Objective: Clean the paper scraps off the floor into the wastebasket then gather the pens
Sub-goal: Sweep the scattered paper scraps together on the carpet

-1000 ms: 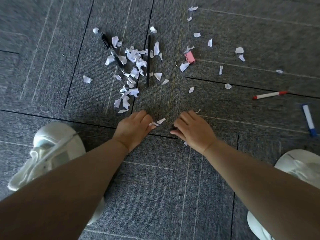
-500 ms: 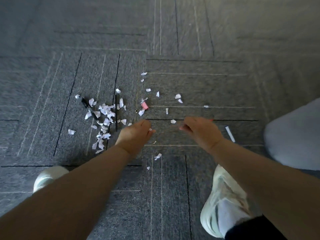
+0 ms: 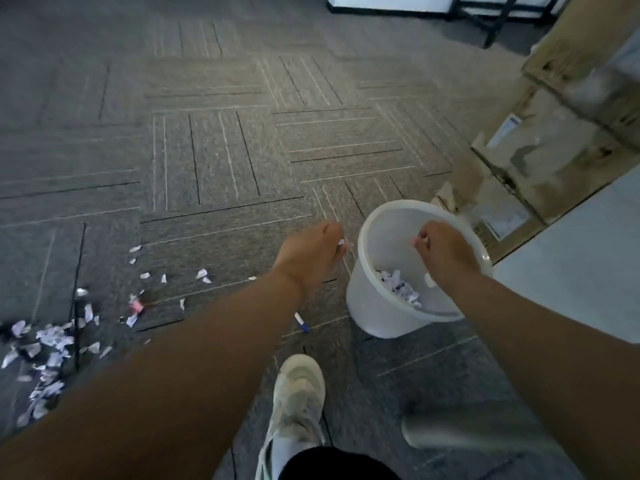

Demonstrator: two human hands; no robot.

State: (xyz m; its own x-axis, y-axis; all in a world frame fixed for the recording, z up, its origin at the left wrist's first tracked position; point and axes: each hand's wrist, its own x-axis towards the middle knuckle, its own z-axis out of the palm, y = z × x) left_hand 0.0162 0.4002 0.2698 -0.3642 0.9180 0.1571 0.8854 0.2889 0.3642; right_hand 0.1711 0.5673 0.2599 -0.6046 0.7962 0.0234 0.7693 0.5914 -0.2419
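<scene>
Grey carpet tiles point(image 3: 225, 161) with thin line patterns cover the floor, seen from a head camera looking down. Near right stands a white plastic wastebasket point(image 3: 372, 303), upright, with a small heap of paper scraps point(image 3: 398, 289) in its bottom. The person's right hand point(image 3: 445, 252) is above the basket's opening, fingers pinched on a small scrap. The left hand point(image 3: 311, 258) is just left of the rim, curled around white scraps. More loose scraps point(image 3: 48, 344) litter the carpet at near left. A white pen with a blue cap point(image 3: 301, 322) lies left of the basket. A white shoe point(image 3: 298, 396) shows nearest.
</scene>
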